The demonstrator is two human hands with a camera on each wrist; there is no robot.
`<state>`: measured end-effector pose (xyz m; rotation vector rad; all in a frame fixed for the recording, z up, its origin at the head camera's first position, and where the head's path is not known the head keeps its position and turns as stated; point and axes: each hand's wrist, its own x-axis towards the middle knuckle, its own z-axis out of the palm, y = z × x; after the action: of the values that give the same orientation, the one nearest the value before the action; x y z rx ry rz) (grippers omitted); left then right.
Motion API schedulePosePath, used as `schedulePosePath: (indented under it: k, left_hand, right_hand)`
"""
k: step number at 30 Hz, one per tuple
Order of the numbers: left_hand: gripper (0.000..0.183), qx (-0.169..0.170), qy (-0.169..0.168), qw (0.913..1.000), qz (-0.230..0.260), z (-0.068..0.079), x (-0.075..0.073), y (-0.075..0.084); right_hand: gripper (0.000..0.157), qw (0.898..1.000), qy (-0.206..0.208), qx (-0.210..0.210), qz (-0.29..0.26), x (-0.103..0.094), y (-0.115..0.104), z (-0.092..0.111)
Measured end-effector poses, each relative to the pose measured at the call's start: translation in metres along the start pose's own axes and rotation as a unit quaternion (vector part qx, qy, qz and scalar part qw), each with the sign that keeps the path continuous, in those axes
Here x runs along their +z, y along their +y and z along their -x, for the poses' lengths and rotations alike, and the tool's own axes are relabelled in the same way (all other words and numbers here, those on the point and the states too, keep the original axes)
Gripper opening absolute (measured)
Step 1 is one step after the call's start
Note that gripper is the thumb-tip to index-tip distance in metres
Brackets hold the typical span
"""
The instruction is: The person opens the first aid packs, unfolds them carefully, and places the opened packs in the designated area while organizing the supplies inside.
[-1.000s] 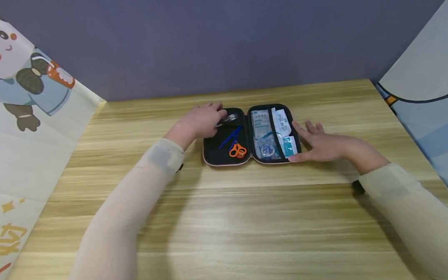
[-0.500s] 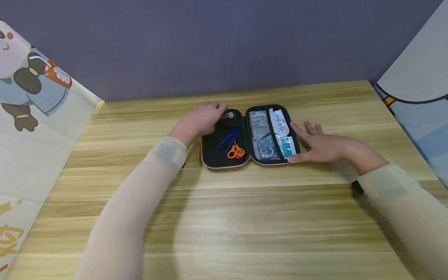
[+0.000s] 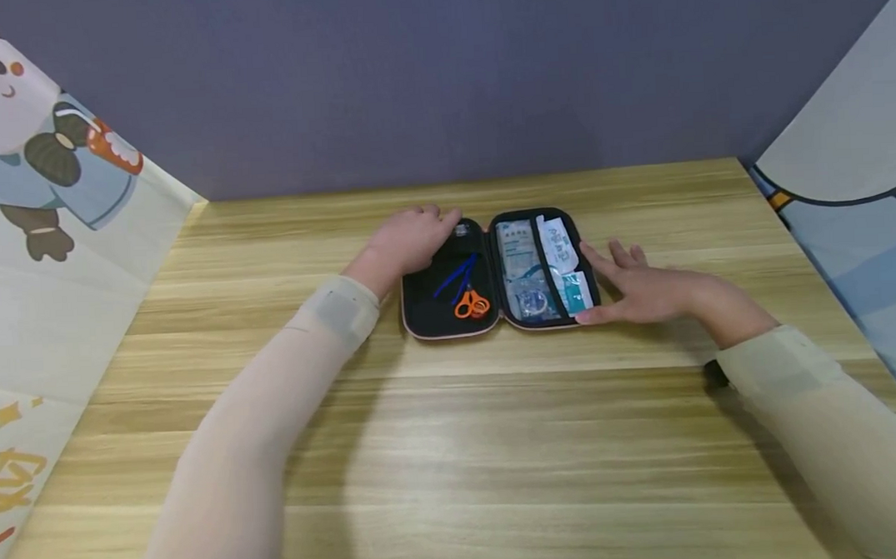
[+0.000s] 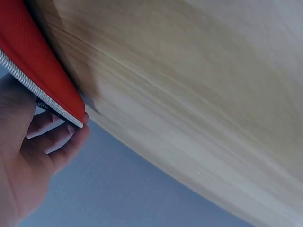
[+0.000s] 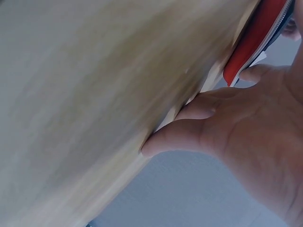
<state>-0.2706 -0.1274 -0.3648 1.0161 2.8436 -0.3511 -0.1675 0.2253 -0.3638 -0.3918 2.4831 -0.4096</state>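
Note:
A small first-aid case [image 3: 438, 317] lies unfolded flat on the table, black inside and red outside. Scissors [image 3: 472, 303] with orange handles and blue blades rest in its left half. At that half's far end a black pocket shows a bit of shiny clear wrapping [image 3: 461, 230]. My left hand [image 3: 410, 241] grips the far left corner, fingers bent round the rim in the left wrist view. My right hand [image 3: 640, 292] is spread, thumb and a finger touching the case's right edge. Sealed packets [image 3: 520, 251] fill the right half, with a black strap [image 3: 548, 267] across them.
The case stands on a wood-grain table [image 3: 485, 445], near its far edge. Behind rises a dark blue-grey panel [image 3: 439, 80]. Cartoon-printed sheets [image 3: 36, 314] flank the table on both sides.
My left hand has shifted slightly right, from the pocket to the case's far left rim. The shiny wrapping at the pocket shows less. My right hand stays at the right edge.

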Motion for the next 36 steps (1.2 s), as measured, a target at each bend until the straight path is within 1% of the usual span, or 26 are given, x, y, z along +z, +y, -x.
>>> schedulePosePath:
  k: [2, 5, 9, 11, 14, 15, 17, 19, 22, 24, 25, 28, 32, 34, 36]
  left_hand:
    - [0.064, -0.005, 0.005, 0.9999, -0.009, 0.000, 0.001, 0.002]
    - [0.063, -0.015, 0.003, 0.9999, -0.004, 0.000, 0.000, 0.004]
    - [0.070, -0.032, -0.030, 0.9984, 0.035, 0.006, -0.010, 0.005]
    - [0.069, -0.035, -0.037, 0.9977, 0.046, 0.013, -0.018, 0.008]
    - [0.057, -0.021, -0.020, 0.9972, 0.069, 0.026, -0.031, 0.018]
    - [0.051, -0.010, -0.013, 0.9966, 0.081, 0.030, -0.034, 0.023]
    - [0.044, 0.011, -0.009, 0.9940, 0.109, 0.039, -0.038, 0.033]
    - [0.049, 0.023, -0.028, 0.9900, 0.136, 0.047, -0.039, 0.044]
    - [0.064, 0.023, -0.067, 0.9847, 0.159, 0.056, -0.035, 0.057]
    - [0.069, 0.022, -0.081, 0.9828, 0.165, 0.061, -0.030, 0.063]
    - [0.067, 0.023, -0.081, 0.9827, 0.165, 0.064, -0.028, 0.065]
    - [0.057, 0.043, -0.056, 0.9832, 0.169, 0.069, -0.022, 0.070]
    - [0.039, 0.074, -0.002, 0.9809, 0.180, 0.074, -0.019, 0.074]
    - [0.033, 0.085, 0.019, 0.9795, 0.182, 0.075, -0.018, 0.076]
    - [0.030, 0.088, 0.037, 0.9800, 0.174, 0.076, -0.019, 0.078]
  right_hand:
    - [0.120, 1.000, -0.001, -0.001, -0.003, 0.000, 0.000, 0.001]
    - [0.120, 1.000, 0.000, -0.001, -0.003, 0.000, -0.001, 0.001]
    - [0.121, 1.000, 0.001, 0.004, -0.002, 0.000, -0.001, 0.002]
    - [0.120, 1.000, 0.000, 0.003, -0.003, 0.000, 0.000, 0.002]
    - [0.120, 1.000, -0.002, -0.002, -0.003, 0.000, 0.000, 0.001]
    - [0.120, 1.000, -0.001, -0.002, -0.002, 0.000, 0.000, 0.001]
    - [0.120, 1.000, 0.000, -0.001, 0.000, 0.000, 0.001, 0.000]
    - [0.120, 1.000, 0.001, 0.001, 0.001, 0.000, 0.001, -0.001]
    - [0.120, 1.000, 0.002, 0.003, 0.000, 0.000, 0.001, -0.001]
    - [0.120, 1.000, 0.001, 0.003, -0.001, 0.000, 0.001, -0.001]
    - [0.120, 1.000, 0.001, 0.003, -0.001, 0.000, 0.001, -0.001]
    - [0.120, 1.000, 0.001, 0.003, -0.004, 0.000, 0.001, -0.001]
    - [0.120, 1.000, 0.003, 0.002, -0.003, 0.000, 0.001, -0.001]
    - [0.120, 1.000, 0.004, 0.004, -0.002, 0.000, 0.001, -0.001]
    - [0.120, 1.000, 0.005, 0.005, -0.003, 0.000, 0.000, 0.000]
